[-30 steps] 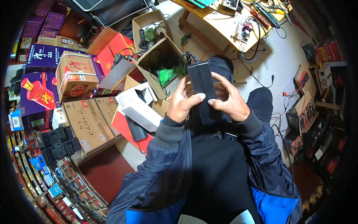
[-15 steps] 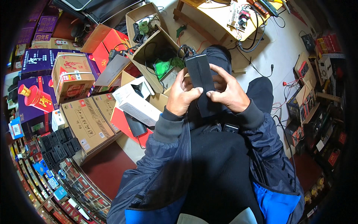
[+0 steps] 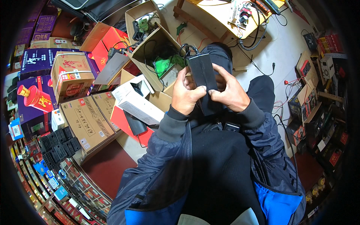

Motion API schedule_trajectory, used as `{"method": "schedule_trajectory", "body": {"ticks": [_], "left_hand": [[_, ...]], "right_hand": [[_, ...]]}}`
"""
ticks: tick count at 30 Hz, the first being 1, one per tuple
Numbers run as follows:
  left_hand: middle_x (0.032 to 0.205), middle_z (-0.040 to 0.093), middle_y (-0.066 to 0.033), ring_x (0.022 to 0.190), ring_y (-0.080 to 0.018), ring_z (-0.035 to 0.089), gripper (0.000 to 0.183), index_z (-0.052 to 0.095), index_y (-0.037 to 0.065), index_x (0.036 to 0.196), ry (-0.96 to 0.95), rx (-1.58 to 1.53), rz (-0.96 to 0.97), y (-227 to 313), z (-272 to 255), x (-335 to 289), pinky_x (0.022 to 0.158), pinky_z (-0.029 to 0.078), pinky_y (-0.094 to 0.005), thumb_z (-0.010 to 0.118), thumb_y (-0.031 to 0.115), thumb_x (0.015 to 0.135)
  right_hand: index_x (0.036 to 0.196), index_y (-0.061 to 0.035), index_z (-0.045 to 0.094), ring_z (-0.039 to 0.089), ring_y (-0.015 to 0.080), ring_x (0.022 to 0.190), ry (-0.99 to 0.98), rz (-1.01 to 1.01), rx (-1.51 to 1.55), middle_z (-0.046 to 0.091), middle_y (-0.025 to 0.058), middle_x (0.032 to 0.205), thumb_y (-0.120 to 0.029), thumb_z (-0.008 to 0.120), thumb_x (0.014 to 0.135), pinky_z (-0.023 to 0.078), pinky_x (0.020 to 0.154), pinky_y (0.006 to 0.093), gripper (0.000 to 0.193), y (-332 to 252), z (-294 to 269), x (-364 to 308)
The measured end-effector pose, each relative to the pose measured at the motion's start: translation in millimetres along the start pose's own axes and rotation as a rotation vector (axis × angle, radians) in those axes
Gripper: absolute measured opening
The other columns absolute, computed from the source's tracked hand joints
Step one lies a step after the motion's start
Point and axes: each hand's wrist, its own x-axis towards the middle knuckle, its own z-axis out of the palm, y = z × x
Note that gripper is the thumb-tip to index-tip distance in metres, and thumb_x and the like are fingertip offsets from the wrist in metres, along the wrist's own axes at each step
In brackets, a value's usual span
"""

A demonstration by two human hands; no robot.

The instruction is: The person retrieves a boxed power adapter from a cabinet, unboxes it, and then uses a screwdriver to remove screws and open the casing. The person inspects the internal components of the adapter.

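Observation:
A long black power adapter (image 3: 203, 73) is held lengthwise over my lap, with a black cord (image 3: 190, 48) at its far end. My left hand (image 3: 186, 94) grips its left side, the thumb pressed on the upper face. From the other side my right hand (image 3: 231, 93) holds it, thumb likewise on top and fingers curled around the right edge. The two thumbtips lie close together near the middle of the adapter. A seam or edge runs along its length. Its underside is hidden from me.
Open cardboard boxes (image 3: 144, 48) with cords and circuit boards stand ahead on the left. Nearer lie a white box (image 3: 139, 107) and taped cartons (image 3: 85, 120). A wooden table (image 3: 213, 15) with tools is at the far right; electrical gear (image 3: 300, 108) lines the right side.
The adapter has been turned slightly about its length, so more of its side face and seam shows. Both hands have kept their hold and barely shifted.

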Motion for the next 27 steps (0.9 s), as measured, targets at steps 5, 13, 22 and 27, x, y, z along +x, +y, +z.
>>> {"method": "schedule_trajectory", "body": {"ticks": [5, 13, 22, 27], "left_hand": [[0.131, 0.061, -0.0168, 0.116, -0.0222, 0.065, 0.086, 0.033, -0.006, 0.153, -0.007, 0.039, 0.027, -4, 3, 0, 0.101, 0.054, -0.0353, 0.075, -0.001, 0.077], [0.128, 0.061, -0.0145, 0.115, -0.0207, 0.064, 0.085, 0.037, -0.003, 0.149, -0.034, 0.074, -0.002, 1, 3, 2, 0.101, 0.053, -0.0345, 0.079, 0.001, 0.076], [0.126, 0.061, -0.0129, 0.113, -0.0204, 0.065, 0.082, 0.038, -0.001, 0.148, -0.079, 0.072, 0.015, -2, 6, -2, 0.098, 0.055, -0.0348, 0.077, -0.003, 0.077], [0.128, 0.061, -0.0134, 0.113, -0.0206, 0.065, 0.086, 0.035, -0.001, 0.152, -0.095, 0.005, 0.001, -5, 3, -1, 0.097, 0.055, -0.0348, 0.076, -0.006, 0.077]], "right_hand": [[0.155, 0.0065, 0.037, 0.067, 0.024, 0.119, 0.024, -0.086, -0.101, 0.067, 0.0228, 0.13, -0.007, 0.07, 0.083, 0.051, 0.104, 0.0345, 0.081, 5, -1, 4], [0.156, 0.0097, 0.034, 0.068, 0.0296, 0.12, 0.125, -0.228, -0.318, 0.067, 0.0262, 0.131, -0.01, 0.07, 0.079, 0.05, 0.106, 0.036, 0.087, 12, -1, 5], [0.159, 0.0009, 0.036, 0.061, 0.0191, 0.122, 0.171, -0.169, -0.168, 0.065, 0.0181, 0.13, -0.005, 0.066, 0.078, 0.047, 0.107, 0.0323, 0.087, -4, -11, 15], [0.164, -0.0063, 0.031, 0.059, 0.0175, 0.122, 0.052, -0.161, -0.148, 0.061, 0.0107, 0.135, 0.001, 0.063, 0.08, 0.046, 0.107, 0.0324, 0.09, -10, -18, 18]]}}
